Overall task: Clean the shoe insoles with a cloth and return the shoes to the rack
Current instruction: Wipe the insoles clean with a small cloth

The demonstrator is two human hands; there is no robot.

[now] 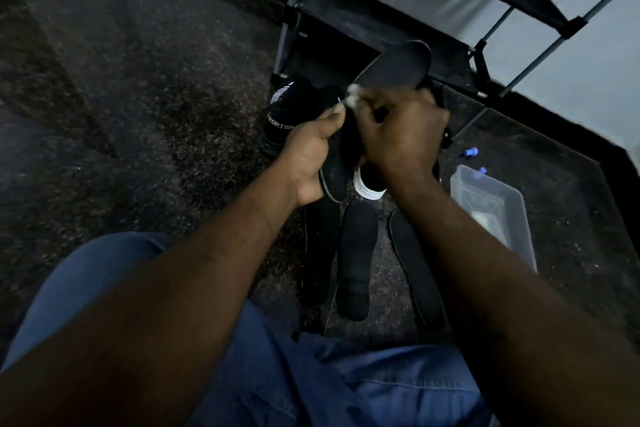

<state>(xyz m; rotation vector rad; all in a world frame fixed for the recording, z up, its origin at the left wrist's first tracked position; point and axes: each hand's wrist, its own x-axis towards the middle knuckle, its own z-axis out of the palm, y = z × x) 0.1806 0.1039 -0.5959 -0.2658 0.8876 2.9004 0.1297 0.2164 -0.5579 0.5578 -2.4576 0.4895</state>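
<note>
I held the insole (394,68) up in front of the rack's (374,24) lower left corner. My left hand (308,156) was curled round its heel edge and my right hand (405,135) pinched a small white cloth (350,98) against its middle. It looked light, thin and bendy, so I judged a grip near the heel and a gentle wipe would suit it best.

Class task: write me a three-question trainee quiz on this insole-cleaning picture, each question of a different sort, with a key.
1. True or false: the left hand grips the raised black foam insole.
2. How many black insoles lie flat on the dark speckled floor? A two, B three, C five.
3. Fill in: the fingers of the right hand pinch a small ____ against the raised insole.
Key: 1 true; 2 B; 3 white cloth.
</note>
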